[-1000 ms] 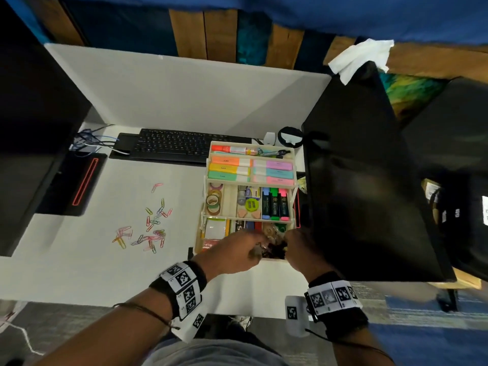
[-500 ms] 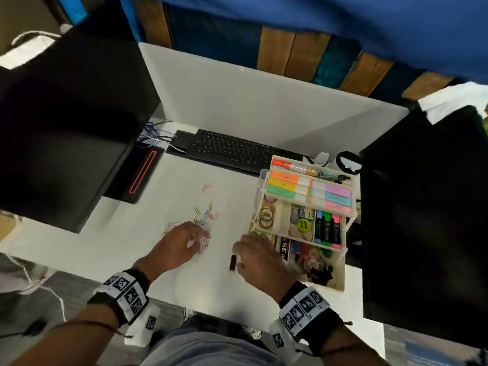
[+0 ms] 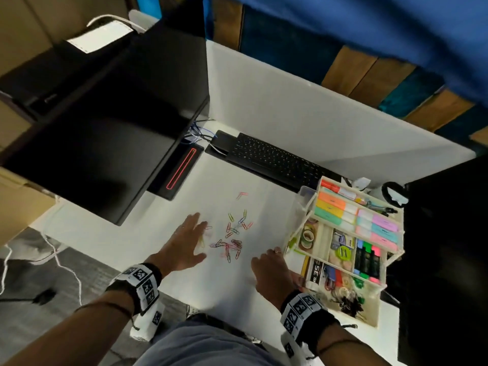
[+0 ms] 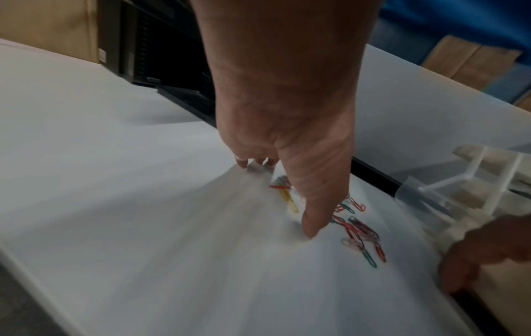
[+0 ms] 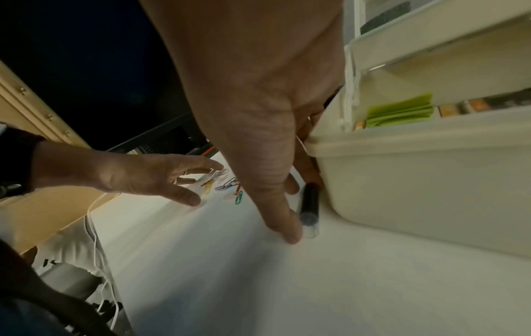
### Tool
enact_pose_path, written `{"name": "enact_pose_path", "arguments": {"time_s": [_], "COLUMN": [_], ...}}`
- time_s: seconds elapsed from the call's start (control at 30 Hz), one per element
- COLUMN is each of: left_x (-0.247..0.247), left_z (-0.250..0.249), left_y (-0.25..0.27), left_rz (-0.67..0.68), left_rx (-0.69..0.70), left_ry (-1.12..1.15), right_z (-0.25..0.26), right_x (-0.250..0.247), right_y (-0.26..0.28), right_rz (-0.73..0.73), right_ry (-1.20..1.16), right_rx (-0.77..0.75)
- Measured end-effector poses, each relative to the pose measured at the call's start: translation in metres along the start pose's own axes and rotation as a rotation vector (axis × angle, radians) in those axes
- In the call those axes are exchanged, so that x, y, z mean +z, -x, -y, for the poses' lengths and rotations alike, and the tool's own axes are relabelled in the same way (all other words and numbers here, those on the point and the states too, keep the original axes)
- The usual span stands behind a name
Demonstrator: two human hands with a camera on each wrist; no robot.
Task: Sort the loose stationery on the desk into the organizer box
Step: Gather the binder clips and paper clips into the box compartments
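Several coloured paper clips (image 3: 232, 239) (image 4: 359, 229) (image 5: 229, 186) lie scattered on the white desk. My left hand (image 3: 203, 240) (image 4: 283, 197) (image 5: 198, 186) is open just left of them, its spread fingers and thumb touching the desk. The tiered cream organizer box (image 3: 343, 314) (image 5: 416, 193), holding highlighters, tape rolls and clips, stands at the right. At its front left corner my right hand (image 3: 272, 262) (image 5: 301, 204) closes thumb and fingers around a small black tube (image 5: 308, 204) that lies on the desk against the box wall. The head view hides the tube.
A black keyboard (image 3: 274, 159) lies behind the clips. A dark monitor (image 3: 105, 128) overhangs the left, with a black red-lit device (image 3: 182, 170) under it. Another black screen (image 3: 443, 260) stands close right of the box. The desk's front edge runs just below both wrists.
Both hands left the box's front compartment and moved left onto the desk. The left hand spread out beside the clips; the right hand came down over the black tube.
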State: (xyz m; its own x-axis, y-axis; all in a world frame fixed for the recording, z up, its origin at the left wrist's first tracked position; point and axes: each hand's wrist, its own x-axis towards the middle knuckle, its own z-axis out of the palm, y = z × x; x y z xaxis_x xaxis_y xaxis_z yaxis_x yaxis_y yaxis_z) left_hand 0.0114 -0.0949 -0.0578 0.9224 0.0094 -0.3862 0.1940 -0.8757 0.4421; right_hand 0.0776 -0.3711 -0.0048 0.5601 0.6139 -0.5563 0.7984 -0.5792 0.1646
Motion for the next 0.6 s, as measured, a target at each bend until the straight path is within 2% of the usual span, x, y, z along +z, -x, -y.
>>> {"name": "enact_pose_path", "arguments": {"time_s": [0.07,0.13,0.27,0.4,0.5,0.6], "left_x": [-0.002,-0.004,-0.002,-0.001,0.001,0.003], "left_z": [-0.005,-0.010,-0.015,-0.021,-0.024,-0.023], "left_y": [-0.001,-0.005,-0.018,-0.029,-0.035,-0.034], "left_rz": [0.039,0.082,0.129,0.140,0.149,0.139], "left_rx": [0.027,0.043,0.048,0.021,-0.003,-0.008], "left_ry": [-0.005,-0.011,-0.070,-0.071,-0.082,-0.066], "right_z": [-0.003,-0.007,-0.023,-0.041,-0.053,-0.065], "right_x": [0.001,-0.001,-0.024,-0.029,-0.021,-0.018], "right_y": [0.000,0.007,0.040,0.067,0.075,0.083], "right_rz": [-0.060,-0.152,-0.259,-0.238,-0.225,-0.264], "right_ry": [-0.106,-0.318,-1.125,-1.657,-1.870,-1.855], "right_rx": [-0.001,0.012,0.125,0.241,0.290,0.359]}}
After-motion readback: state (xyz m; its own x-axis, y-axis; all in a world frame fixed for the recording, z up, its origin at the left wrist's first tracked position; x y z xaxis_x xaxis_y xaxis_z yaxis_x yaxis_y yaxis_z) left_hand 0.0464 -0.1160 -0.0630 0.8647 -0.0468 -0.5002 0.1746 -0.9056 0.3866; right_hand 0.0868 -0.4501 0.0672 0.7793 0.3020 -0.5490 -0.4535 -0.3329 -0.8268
